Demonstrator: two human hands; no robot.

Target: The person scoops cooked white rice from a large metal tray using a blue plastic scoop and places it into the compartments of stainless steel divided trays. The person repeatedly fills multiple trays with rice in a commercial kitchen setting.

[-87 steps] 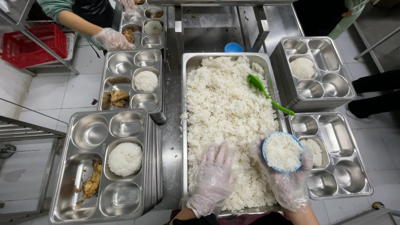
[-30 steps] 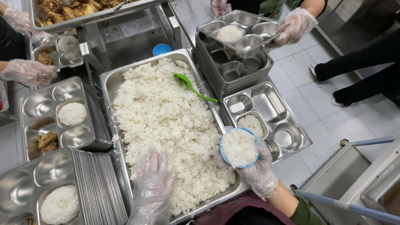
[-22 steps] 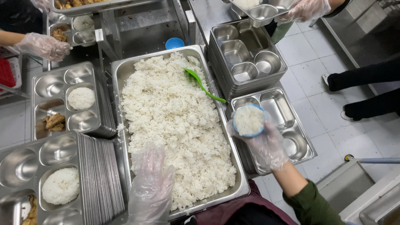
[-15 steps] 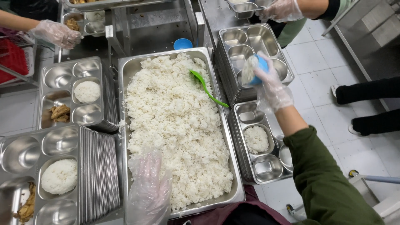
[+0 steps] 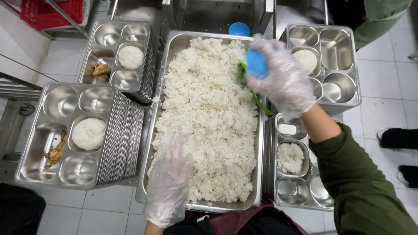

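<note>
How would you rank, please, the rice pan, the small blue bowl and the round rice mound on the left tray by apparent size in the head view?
1. Rice pan, by far.
2. Rice mound on the left tray.
3. Blue bowl in the right hand; nearer the camera and partly hidden, so unsure.

Looking straight down at a big steel pan (image 5: 172, 61) heaped with white rice (image 5: 209, 117), with the left hand (image 5: 169, 182) in a clear plastic glove resting flat on the rice near the front edge. The right hand (image 5: 283, 78), gloved too, grips a small blue bowl (image 5: 257, 63) tipped over above the pan's far right side, right over a green rice paddle (image 5: 254, 98). Stacks of compartment trays (image 5: 100, 130) sit on both sides, some holding a rice mound, a couple with fried pieces.
</note>
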